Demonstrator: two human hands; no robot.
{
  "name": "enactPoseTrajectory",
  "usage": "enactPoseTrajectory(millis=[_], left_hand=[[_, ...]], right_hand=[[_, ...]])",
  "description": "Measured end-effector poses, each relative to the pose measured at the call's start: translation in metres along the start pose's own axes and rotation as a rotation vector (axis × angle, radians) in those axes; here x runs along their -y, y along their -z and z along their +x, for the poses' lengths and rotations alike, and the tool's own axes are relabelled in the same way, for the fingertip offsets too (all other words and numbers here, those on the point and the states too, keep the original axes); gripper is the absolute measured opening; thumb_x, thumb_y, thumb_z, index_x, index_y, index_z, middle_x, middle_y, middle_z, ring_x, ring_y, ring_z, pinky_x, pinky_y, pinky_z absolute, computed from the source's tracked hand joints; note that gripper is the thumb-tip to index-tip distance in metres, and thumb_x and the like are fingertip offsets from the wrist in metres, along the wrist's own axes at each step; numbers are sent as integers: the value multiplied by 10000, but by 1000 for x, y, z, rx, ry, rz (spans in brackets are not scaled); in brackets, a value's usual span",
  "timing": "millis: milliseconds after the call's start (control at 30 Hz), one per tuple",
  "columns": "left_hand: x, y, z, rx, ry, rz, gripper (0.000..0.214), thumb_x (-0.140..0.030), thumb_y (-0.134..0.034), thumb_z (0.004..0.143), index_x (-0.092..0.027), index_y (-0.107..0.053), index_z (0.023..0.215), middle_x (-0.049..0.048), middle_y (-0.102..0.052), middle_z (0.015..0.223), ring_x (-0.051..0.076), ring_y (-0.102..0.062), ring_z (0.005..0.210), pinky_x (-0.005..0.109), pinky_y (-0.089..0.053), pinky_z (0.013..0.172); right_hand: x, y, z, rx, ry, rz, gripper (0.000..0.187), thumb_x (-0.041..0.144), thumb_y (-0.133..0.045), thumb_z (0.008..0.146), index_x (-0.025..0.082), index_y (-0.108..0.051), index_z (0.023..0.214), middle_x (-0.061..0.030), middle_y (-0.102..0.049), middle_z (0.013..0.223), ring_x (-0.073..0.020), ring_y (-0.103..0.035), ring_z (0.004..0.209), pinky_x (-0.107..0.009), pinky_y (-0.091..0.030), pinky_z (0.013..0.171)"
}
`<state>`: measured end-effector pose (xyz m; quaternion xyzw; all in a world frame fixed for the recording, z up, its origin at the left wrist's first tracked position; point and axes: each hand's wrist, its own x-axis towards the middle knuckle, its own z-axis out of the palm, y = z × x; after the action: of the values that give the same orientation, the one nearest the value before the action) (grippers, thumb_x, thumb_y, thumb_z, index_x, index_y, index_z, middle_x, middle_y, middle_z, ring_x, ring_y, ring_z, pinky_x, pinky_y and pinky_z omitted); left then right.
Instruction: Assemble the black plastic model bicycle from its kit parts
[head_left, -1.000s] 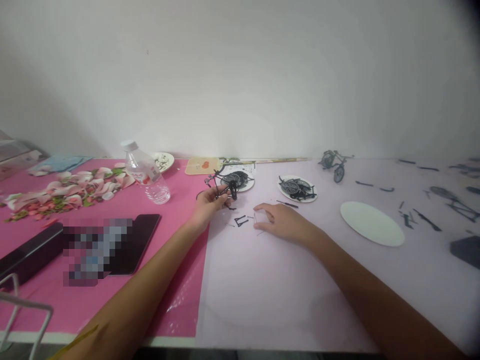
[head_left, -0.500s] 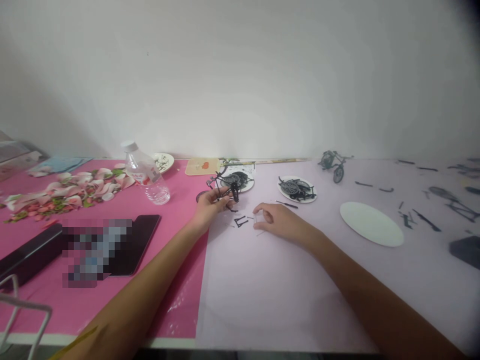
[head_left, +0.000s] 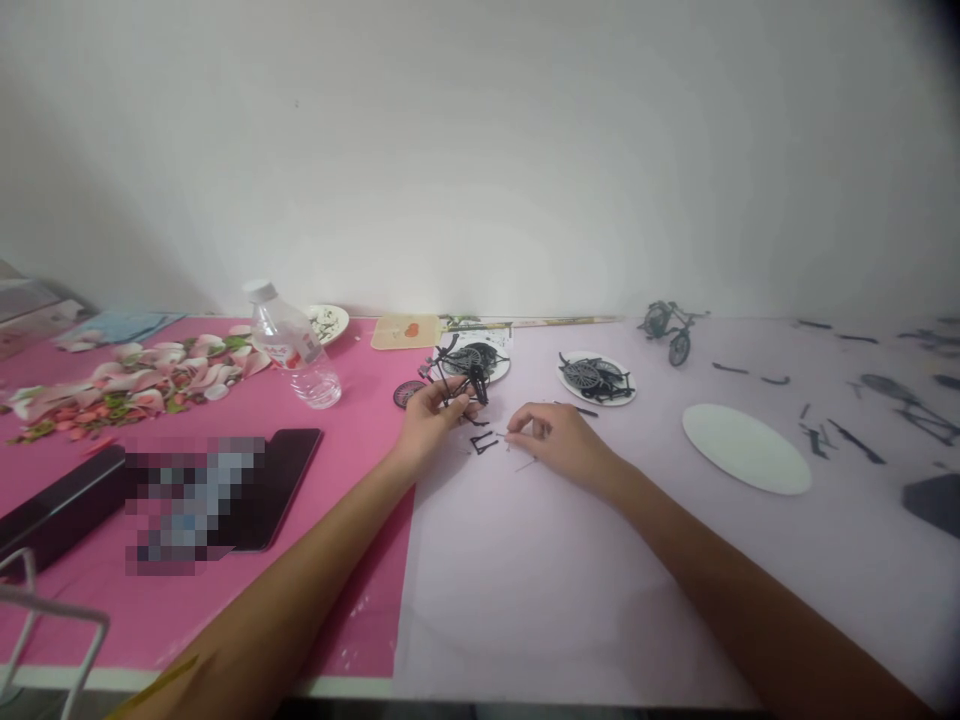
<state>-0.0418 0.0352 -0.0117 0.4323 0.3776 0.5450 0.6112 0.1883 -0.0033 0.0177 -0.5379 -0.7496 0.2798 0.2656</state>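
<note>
Change: the right grip point(head_left: 566, 440) has closed. Its thumb and forefinger, spread a moment ago, now come together at a thin pin point(head_left: 498, 434); whether the pin is pinched cannot be told. The left grip point(head_left: 431, 425) has shifted slightly toward 3 o'clock, carrying the bike point(head_left: 478, 382) with it. Judgement: small-part handling has advanced, with the bike serving as the held workpiece.

Location: the bike is pinched between left thumb and fingers at the worktop point(head_left: 480, 590); contact with the surface cannot be confirmed. A plate point(head_left: 501, 372) of parts lies beyond, at 1 o'clock. A bracket point(head_left: 481, 442) lies near the bike, at 5 o'clock.

Appearance: the bike is black, thin-framed and tilted. One spoked wheel point(head_left: 409, 394) shows at 10 o'clock from the left grip. A rear wheel cannot be distinguished against the plate.
</note>
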Motion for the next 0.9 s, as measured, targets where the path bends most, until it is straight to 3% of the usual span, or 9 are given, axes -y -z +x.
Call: enactPoseTrajectory(millis=[233,367,567,900], left_hand=[[5,-22,-20,-32,-44,52,511,-382,-855,799,-154,-656,1210,128,-730,1160,201,-746,869,372,-621,828],[7,-26,-23,-3,-49,68,480,-392,-840,809,-167,-666,1196,127,-735,1164,204,-741,865,345,-617,776],[6,-28,-24,8,-35,74,483,-377,-851,798,-168,-663,1190,121,-741,1154,203,-737,856,352,-617,799],[6,-29,-25,11,-41,82,450,-369,-861,784,-166,-682,1144,120,-746,1146,219,-739,893,363,-615,828]], right_hand=[[5,-14,-1,-93,270,19,108,316,-709,926,246,-792,936,-40,-761,974,-140,-529,642,-297,-459,686],[3,-22,-2,-103,329,-11,93,282,-697,939,251,-784,949,-45,-754,1001,-154,-582,694,-299,-476,703],[3,-24,-1,-168,387,-83,89,209,-692,926,263,-753,891,-48,-731,908,-230,-649,935,-357,-515,847],[1,-27,-1,-214,415,-108,101,209,-689,947,275,-760,919,-44,-753,967,-243,-624,970,-395,-519,888]])
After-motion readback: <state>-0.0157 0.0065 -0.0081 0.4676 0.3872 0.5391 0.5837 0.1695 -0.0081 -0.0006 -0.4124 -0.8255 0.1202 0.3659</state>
